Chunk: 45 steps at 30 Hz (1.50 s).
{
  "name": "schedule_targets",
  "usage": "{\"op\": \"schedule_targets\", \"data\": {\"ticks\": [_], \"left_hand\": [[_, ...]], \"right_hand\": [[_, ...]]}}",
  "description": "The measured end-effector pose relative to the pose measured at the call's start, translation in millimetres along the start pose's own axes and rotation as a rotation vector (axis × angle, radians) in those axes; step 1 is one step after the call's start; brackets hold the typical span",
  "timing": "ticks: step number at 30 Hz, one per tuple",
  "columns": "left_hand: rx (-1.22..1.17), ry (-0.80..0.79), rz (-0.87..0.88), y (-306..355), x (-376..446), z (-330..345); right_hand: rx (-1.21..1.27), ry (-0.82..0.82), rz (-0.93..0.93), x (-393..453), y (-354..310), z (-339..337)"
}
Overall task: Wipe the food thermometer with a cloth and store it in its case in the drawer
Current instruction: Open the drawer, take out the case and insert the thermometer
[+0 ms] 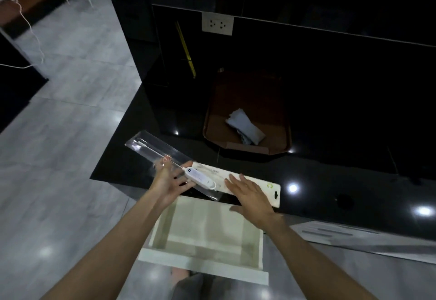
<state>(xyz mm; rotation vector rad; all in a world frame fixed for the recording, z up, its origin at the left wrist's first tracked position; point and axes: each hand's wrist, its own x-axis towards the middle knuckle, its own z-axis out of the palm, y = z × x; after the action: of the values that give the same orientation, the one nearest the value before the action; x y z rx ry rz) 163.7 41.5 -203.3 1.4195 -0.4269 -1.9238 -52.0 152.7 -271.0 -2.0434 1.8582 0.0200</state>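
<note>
A white food thermometer (200, 177) lies inside a long clear plastic case (151, 150), its thin probe running up-left in the tray. My left hand (168, 183) grips the case near its middle, holding it over the black counter's front edge. My right hand (251, 196) lies flat with spread fingers on the white card backing (266, 186) of the case. Just below both hands, a pale drawer (207, 233) stands pulled open with nothing visible inside. A crumpled whitish cloth (245, 127) rests in a brown tray (210, 120) farther back.
The glossy black counter (330, 170) runs right. A wall socket (217, 24) and a yellow rod (185, 49) are on the dark back panel. A flat grey-white sheet (354, 236) lies at the counter's right front edge. Grey tiled floor (70, 134) spreads to the left.
</note>
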Motion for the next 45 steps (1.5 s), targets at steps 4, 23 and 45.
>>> {"op": "schedule_targets", "data": {"ticks": [4,23,45], "left_hand": [[-0.093,-0.010,-0.078,-2,-1,-5],[-0.330,0.051,0.069,18,-3,11],[-0.097,-0.126,0.056,-26,-20,41]], "right_hand": [[-0.122,0.252,-0.059,-10,4,4],[0.529,0.495,0.440,-52,-4,-62],[0.545,0.320,0.425,-27,-24,-76]]}}
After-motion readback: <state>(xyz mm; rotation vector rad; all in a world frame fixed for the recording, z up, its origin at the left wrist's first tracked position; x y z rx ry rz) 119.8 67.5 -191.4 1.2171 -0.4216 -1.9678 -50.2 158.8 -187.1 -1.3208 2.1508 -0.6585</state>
